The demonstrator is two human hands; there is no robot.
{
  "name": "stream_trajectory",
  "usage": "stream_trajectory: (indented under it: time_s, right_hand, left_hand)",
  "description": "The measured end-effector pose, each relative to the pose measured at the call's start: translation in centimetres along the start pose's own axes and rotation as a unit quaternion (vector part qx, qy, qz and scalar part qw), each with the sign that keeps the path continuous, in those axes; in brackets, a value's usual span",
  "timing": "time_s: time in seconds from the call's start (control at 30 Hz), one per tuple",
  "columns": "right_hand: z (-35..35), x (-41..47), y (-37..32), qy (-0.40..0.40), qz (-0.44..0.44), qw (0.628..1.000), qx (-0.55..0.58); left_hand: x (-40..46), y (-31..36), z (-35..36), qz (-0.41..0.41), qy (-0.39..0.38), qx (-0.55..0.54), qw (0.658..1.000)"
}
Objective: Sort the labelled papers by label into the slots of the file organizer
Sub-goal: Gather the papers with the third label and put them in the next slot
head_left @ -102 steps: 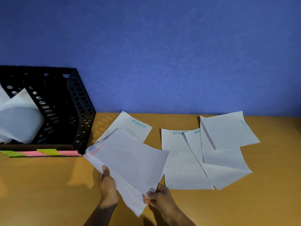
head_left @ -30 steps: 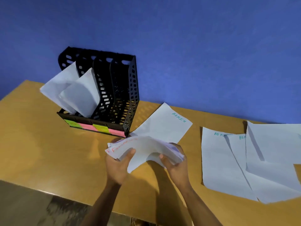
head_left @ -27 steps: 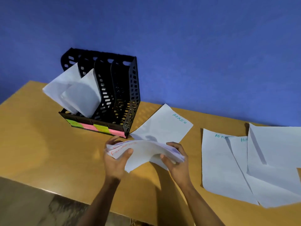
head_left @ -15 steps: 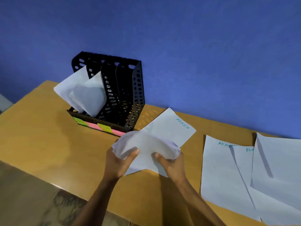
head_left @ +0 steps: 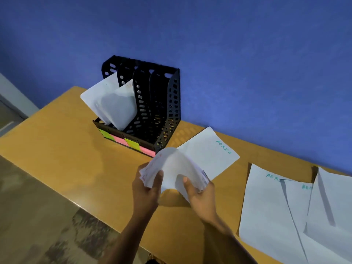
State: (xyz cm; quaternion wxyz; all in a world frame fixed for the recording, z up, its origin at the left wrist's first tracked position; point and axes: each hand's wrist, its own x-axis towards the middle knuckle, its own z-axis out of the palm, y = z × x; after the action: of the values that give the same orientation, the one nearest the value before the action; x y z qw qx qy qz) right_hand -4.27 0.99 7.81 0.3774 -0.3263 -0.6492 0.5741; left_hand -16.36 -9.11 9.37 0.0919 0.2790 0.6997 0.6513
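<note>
Both hands' fingers (head_left: 159, 175) grip paper stack (head_left: 172, 166) — bowed up, long axis L–R, nr organizer (head_left: 163, 115).

You hold a bowed-up stack of papers (head_left: 174, 168) with red lettering just before the black four-slot file organizer (head_left: 152, 107), whose two left slots hold sheets. ADMIN sheets (head_left: 207, 151) lie flat rightward.

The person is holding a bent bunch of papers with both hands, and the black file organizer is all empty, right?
Not quite. The head view shows both hands, left hand and right hand, holding the bent papers, but the black file organizer already has white sheets in its left slots.
</note>
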Motion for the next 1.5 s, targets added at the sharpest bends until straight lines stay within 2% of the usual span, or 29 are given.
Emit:
stream_trajectory:
  time_s: [0.13,0.37,0.57,0.67,0.73,0.8,0.87,0.93,1.07,1.17,1.27,1.37,1.5]
  right_hand:
    - [0.8,-1.0,2.8,-0.006,0.083,0.996,-0.018]
    - [1.6,1.5,1.2,0.006,0.086,0.996,-0.032]
    - [3.3,3.6,0.6,0.000,0.162,0.986,0.032]
    - [4.3,3.5,0.7,0.001,0.202,0.977,0.070]
    - [4.7,3.4,0.7,0.015,0.213,0.973,0.083]
    - [5.1,3.4,0.4,0.047,0.217,0.971,0.088]
    - [5.8,3.6,0.0,0.086,0.212,0.969,0.098]
    - [6.6,4.1,-0.8,0.111,0.195,0.968,0.110]
    - [9.2,5.4,-3.2,0.117,0.169,0.965,0.164]
    - [11.5,6.2,-4.9,0.097,0.175,0.962,0.188]
    - [13.6,6.8,-6.5,0.051,0.167,0.969,0.177]
    - [15.6,7.4,-8.1,-0.052,0.125,0.975,0.177]
    - [17.7,8.3,-10.1,-0.191,0.013,0.979,0.065]
  left_hand:
    - [-0.8,-2.1,-0.3,-0.090,-0.032,-0.032,0.995]
    - [3.4,-1.9,-2.6,-0.112,-0.040,-0.040,0.992]
    - [8.5,-2.9,-4.6,-0.198,-0.047,-0.084,0.976]
    - [10.0,-3.5,-5.2,-0.208,-0.106,-0.091,0.968]
    - [10.8,-3.8,-5.4,-0.193,-0.136,-0.070,0.969]
    - [11.4,-3.9,-5.5,-0.143,-0.116,-0.004,0.983]
    - [11.6,-4.0,-5.7,-0.043,-0.070,0.111,0.990]
    - [11.5,-3.6,-5.8,0.069,-0.060,0.170,0.981]
    - [10.2,-1.7,-5.6,0.118,-0.220,0.201,0.947]
    - [9.5,-0.9,-5.5,0.136,-0.295,0.223,0.919]
    - [10.4,0.1,-6.2,0.092,-0.323,0.194,0.922]
    - [12.1,1.4,-7.2,0.088,-0.293,0.137,0.942]
    - [15.1,2.8,-7.8,0.024,-0.216,0.013,0.976]
